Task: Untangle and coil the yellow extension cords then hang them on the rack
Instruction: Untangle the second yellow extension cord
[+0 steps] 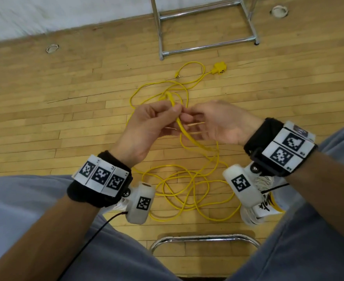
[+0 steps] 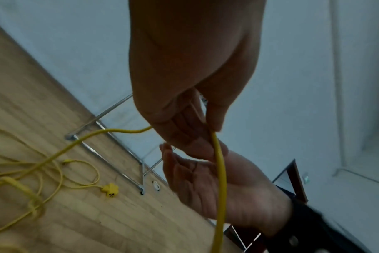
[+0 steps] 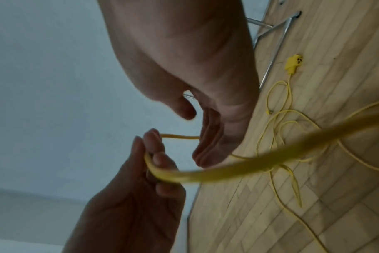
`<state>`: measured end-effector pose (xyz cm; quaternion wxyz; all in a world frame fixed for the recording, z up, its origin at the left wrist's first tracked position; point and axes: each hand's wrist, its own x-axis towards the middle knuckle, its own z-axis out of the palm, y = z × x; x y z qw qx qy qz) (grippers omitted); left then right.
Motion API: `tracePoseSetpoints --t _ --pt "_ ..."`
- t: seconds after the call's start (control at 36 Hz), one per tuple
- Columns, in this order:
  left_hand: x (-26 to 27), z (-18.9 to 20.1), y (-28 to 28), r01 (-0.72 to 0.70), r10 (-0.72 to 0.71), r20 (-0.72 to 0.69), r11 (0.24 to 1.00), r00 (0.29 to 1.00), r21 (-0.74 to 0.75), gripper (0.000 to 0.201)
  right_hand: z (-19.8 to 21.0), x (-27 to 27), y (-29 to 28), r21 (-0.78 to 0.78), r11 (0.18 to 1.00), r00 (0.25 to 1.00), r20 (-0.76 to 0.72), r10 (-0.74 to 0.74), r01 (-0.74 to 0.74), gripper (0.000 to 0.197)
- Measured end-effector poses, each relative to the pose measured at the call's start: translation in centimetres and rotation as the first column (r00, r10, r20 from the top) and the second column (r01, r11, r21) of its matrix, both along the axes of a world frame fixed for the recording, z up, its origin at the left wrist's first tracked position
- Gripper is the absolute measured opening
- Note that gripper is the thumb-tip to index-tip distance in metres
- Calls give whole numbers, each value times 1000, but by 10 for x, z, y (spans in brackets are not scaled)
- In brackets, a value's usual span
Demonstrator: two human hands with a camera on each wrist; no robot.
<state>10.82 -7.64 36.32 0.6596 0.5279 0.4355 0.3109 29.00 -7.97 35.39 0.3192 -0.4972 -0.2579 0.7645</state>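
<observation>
Early stage: the left hand (image 1: 146, 126) pinches one raised strand of the yellow extension cords (image 1: 187, 191), the right hand (image 1: 221, 122) loosely open beside it, the rest tangled on the floor at frame centre, nothing coiled, the rack (image 1: 205, 27) at the upper edge bare

Both forearms are raised in front of the body, wrists banded. Left hand (image 1: 146, 126): thumb and fingers curled, pinching the yellow cord (image 1: 184, 131). Right hand (image 1: 223, 123): just beside the left, fingers reaching toward it, relaxed and nearly straight; no grip visible.
</observation>
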Motion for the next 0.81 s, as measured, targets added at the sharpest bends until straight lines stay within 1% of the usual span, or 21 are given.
tracePoseSetpoints --t 0.06,0.08,0.11,0.17,0.22,0.28,0.33,0.39,0.42,0.47,0.53,0.56,0.61,0.64,0.72,0.81 --pt "2 0 -5 130 -127 -55 990 990 45 19 1 4 5 -36 992 992 -48 -119 118 32" --pt "3 -1 -7 194 -189 -88 980 978 51 19 2 6 7 -47 988 987 -62 -148 146 38" --pt "3 -3 -10 249 -242 -123 967 963 49 18 2 7 9 -53 985 983 -75 -169 166 42" --pt "6 -9 -15 321 -308 -187 947 933 37 17 2 10 11 -75 977 972 -110 -209 201 43" --pt "10 -13 -20 339 -326 -227 940 918 24 18 -2 9 9 -83 972 968 -104 -227 219 34" --pt "13 -14 -21 348 -341 -237 937 910 -12 19 -6 8 7 -34 979 977 -59 -203 201 22" --pt "15 -13 -20 374 -386 -231 922 893 -95 17 -7 6 5 49 983 984 -14 -179 179 15" --pt "14 -13 -17 372 -409 -226 908 884 -192 20 -5 5 4 126 979 986 -3 -164 163 9" --pt "14 -13 -15 339 -389 -215 911 896 -235 24 -3 5 4 162 976 989 -2 -149 147 12" --pt "13 -11 -9 220 -274 -152 929 950 -297 31 0 5 3 231 969 995 14 -99 93 19" --pt "12 -8 -1 60 -86 -61 938 994 -341 28 3 5 1 283 959 998 43 -42 28 24" --pt "11 -7 4 -25 21 -14 931 1000 -364 25 4 4 -1 303 953 998 60 -9 -9 25" --pt "7 -3 15 -177 227 74 893 971 -414 22 6 1 -5 341 935 993 100 69 -99 26" --pt "5 -1 19 -228 300 106 873 948 -431 23 5 0 -6 349 926 987 120 108 -144 24" --pt "0 1 26 -295 410 163 832 897 -469 28 4 -3 -9 340 910 967 165 192 -239 20" --pt "-5 -3 26 -326 506 190 756 841 -568 32 2 -2 -8 314 898 944 216 250 -309 22"
